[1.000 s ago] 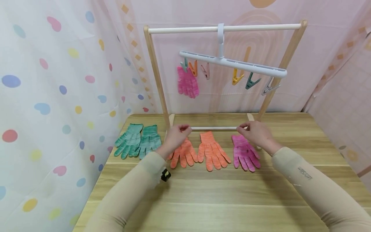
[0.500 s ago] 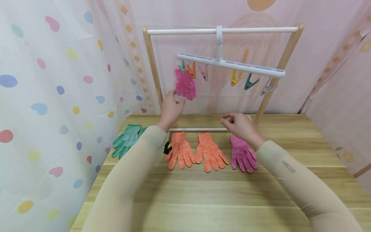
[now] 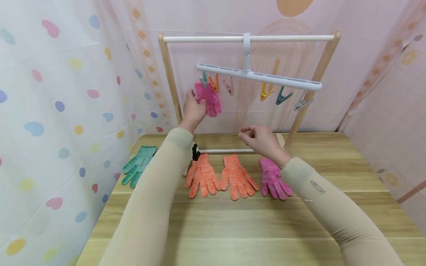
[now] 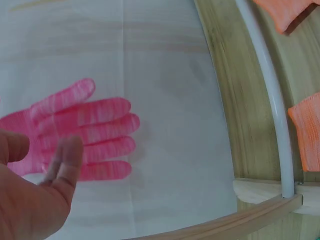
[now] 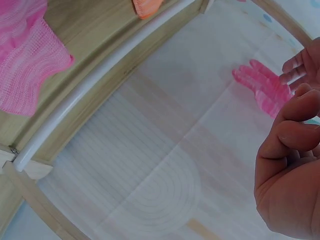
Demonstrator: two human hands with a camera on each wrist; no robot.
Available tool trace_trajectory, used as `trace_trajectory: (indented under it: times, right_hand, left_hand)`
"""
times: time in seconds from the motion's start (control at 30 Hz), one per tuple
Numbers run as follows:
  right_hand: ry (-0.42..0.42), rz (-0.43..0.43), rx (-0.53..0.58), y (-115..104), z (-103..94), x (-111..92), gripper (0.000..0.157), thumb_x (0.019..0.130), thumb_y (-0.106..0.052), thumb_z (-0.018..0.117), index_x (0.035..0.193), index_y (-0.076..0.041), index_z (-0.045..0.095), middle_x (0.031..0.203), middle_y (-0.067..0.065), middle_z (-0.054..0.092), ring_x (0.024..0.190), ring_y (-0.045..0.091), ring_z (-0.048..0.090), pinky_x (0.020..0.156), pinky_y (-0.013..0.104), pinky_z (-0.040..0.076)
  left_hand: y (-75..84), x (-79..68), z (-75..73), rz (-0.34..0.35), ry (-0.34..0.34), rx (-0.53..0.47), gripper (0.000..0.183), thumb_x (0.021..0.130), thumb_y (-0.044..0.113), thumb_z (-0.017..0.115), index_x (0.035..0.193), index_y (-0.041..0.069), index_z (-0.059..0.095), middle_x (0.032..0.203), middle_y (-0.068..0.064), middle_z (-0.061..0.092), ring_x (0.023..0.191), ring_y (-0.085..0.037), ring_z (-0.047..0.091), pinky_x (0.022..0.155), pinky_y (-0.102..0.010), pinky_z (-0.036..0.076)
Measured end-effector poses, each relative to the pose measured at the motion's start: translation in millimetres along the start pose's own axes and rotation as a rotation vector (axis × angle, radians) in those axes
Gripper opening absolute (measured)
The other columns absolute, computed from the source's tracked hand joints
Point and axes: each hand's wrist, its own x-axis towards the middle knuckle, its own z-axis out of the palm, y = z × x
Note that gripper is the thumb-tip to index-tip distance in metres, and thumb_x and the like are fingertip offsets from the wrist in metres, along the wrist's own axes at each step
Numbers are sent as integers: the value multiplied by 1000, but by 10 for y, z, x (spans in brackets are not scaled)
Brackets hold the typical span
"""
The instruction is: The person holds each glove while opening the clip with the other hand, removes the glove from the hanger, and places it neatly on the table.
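Note:
A pink knit glove [image 3: 211, 100] hangs by its cuff from a teal clip [image 3: 203, 79] at the left end of a white hanger [image 3: 266, 78]. My left hand [image 3: 193, 111] is raised at the glove's left side, its fingertips overlapping the edge. In the left wrist view, the left hand [image 4: 37, 197] has its thumb apart from its bent fingers, with the glove [image 4: 102, 112] just beyond. Lower and to the right, my right hand [image 3: 263, 140] hovers in front of the rack with loosely curled fingers and nothing in them; the right wrist view shows that hand [image 5: 292, 160] close up.
Free clips hang along the hanger, including an orange clip [image 3: 214, 84] and a yellow clip [image 3: 265, 92]. The wooden rack [image 3: 169, 75] stands on the table [image 3: 233, 229]. Along it lie two orange gloves [image 3: 203, 176], a magenta glove [image 3: 272, 177] and a green glove [image 3: 141, 162].
My left hand has risen from the rack's low bar to the hanging pink glove. My right hand has moved left and slightly up, away from the bar. The left forearm now covers the second green glove.

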Motion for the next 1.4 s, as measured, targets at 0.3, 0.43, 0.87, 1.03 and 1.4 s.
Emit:
trace_trajectory:
  times: [0.3, 0.43, 0.87, 1.03, 1.4]
  right_hand:
    - [-12, 6, 17, -16, -24, 19, 40, 108, -38, 64, 132, -7, 72, 80, 5, 68, 67, 16, 56, 60, 30, 47]
    - [-19, 0, 7, -55, -50, 49, 41, 108, -38, 63, 135, -8, 71, 84, 6, 70, 68, 16, 57, 60, 30, 47]
    - [21, -119, 27, -321, -86, 171, 39, 108, -38, 65, 135, -11, 72, 80, 6, 72, 62, 16, 56, 58, 32, 45]
    - [27, -166, 57, -483, -73, 199, 42, 107, -38, 67, 138, -11, 71, 76, 3, 69, 61, 16, 53, 58, 32, 44]
    - [44, -314, 109, -1027, -92, 315, 46, 107, -35, 68, 146, -11, 66, 77, 3, 72, 62, 18, 59, 57, 32, 45]
  left_hand:
    - [-78, -4, 33, 6, 76, -13, 52, 110, 23, 59, 157, 4, 44, 150, -15, 58, 132, -24, 61, 102, -36, 60]
    - [-114, -42, 50, 42, 140, -9, 35, 110, 25, 61, 136, 2, 64, 128, -15, 68, 103, -20, 65, 85, -32, 60]
    - [-227, -314, 1, 52, 109, -58, 27, 108, 26, 65, 121, 3, 71, 108, -13, 72, 67, -15, 65, 54, -22, 54]
    - [-315, -468, -69, 106, 93, -41, 28, 107, 26, 66, 122, 2, 72, 115, -17, 76, 73, -25, 73, 53, -20, 53]
    - [-446, -685, -415, 251, 100, 44, 25, 108, 22, 66, 118, 1, 74, 111, -17, 76, 82, -32, 73, 61, -19, 58]
